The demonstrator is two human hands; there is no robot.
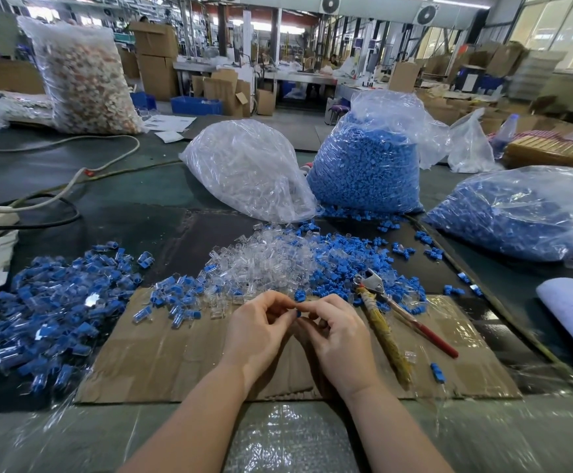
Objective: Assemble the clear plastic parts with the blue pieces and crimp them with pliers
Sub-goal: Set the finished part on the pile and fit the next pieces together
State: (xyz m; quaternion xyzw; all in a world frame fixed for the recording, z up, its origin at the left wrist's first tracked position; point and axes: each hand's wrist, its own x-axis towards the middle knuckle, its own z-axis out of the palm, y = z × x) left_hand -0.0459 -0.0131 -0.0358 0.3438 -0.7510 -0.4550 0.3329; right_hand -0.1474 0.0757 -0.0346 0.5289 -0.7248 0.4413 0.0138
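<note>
Left hand (pixel 256 324) and right hand (pixel 338 331) meet over the cardboard (pixel 162 356) on the table; both grips pinch one blue piece (pixel 298 313), clear part hidden by fingers. Risk: skewed seating, or dropping it into the loose pile (pixel 271 264). Pliers (pixel 392 312) lie just right, untouched.

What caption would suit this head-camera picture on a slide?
Both hands, left hand and right hand, pinch a blue piece together; pliers lie beside them.

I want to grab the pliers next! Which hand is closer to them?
Right. The right hand is just beside the pliers, which lie to its right on the cardboard. The left hand is farther, beyond the right.
</note>
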